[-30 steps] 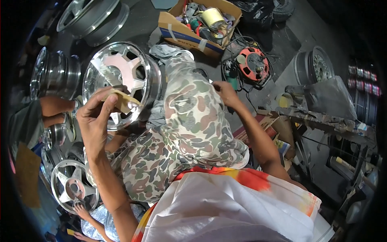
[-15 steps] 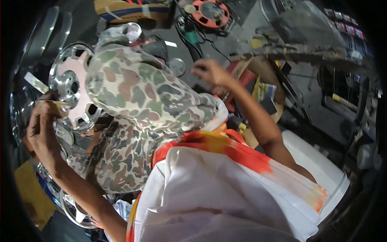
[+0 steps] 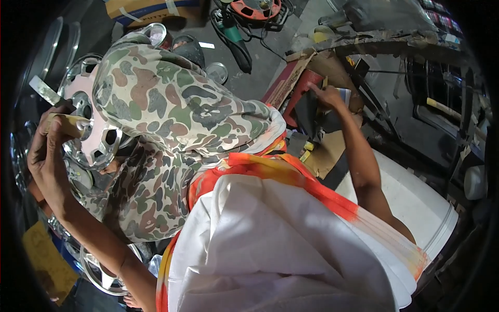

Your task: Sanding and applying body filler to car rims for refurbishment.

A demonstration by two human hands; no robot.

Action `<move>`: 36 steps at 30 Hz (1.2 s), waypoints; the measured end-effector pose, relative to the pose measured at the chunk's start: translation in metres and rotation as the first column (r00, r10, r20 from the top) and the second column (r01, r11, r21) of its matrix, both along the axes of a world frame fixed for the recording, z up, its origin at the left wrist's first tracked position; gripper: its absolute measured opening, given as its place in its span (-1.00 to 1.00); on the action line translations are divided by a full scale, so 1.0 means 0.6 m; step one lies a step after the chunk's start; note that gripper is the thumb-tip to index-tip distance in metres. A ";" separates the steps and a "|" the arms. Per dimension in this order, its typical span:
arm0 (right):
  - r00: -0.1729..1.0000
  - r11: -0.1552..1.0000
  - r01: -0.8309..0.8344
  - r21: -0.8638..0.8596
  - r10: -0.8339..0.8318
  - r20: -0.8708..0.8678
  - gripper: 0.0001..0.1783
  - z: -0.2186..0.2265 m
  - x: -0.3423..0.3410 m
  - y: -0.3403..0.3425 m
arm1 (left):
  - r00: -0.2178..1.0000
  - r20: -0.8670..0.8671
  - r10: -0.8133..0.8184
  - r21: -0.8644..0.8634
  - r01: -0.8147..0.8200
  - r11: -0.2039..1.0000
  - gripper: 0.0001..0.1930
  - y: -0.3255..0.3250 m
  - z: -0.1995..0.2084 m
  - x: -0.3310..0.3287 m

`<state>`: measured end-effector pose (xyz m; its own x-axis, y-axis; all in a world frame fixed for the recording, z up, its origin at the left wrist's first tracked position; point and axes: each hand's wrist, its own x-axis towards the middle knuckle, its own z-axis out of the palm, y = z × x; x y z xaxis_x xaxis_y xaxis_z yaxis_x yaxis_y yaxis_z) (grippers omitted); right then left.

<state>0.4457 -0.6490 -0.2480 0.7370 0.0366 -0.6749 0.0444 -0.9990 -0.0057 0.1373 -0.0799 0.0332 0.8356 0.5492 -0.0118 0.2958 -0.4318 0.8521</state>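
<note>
My left hand is raised at the left, its fingers and thumb closed on a flat tan piece with a grey smear at its tip. A pale flat blade sticks out above the same fingers; whether the two are joined is hidden. Just behind them is a chrome wheel with a pinkish coated face. My right hand is over an open cardboard box on the right, index finger stretched out beside a red container and the top of a dark piece. No held thing shows in it.
A white bucket lies on its side by my right arm. Ahead are an open tin, a round lid, a green-bodied power tool with a cable and an orange wheel. Another chrome wheel is at lower left.
My right hand has moved rightward from beside my knee to over the cardboard box. The left hand keeps its hold near the wheel. The whole view has shifted slightly.
</note>
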 end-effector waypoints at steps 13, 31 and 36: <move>0.896 0.931 -0.287 -0.227 0.344 0.281 0.04 0.075 -0.018 -0.165 | 0.999 -0.008 0.052 0.026 -0.052 0.998 -0.73 0.006 -0.019 -0.018; 0.976 0.710 0.176 0.682 -0.036 -0.214 -0.85 0.347 0.063 0.008 | 0.997 0.044 0.067 -0.048 -0.065 0.997 -0.78 0.008 -0.038 -0.005; 0.924 0.394 -0.383 0.836 0.154 0.351 -0.78 0.386 -0.010 0.197 | 0.994 0.061 0.091 -0.092 -0.085 0.992 -0.80 -0.009 -0.019 -0.032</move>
<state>0.4395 -0.5308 -0.0162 0.6736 0.7391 0.0034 0.4233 -0.3820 -0.8215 0.1183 -0.0855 0.0219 0.7844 0.6201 -0.0109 0.2720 -0.3282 0.9046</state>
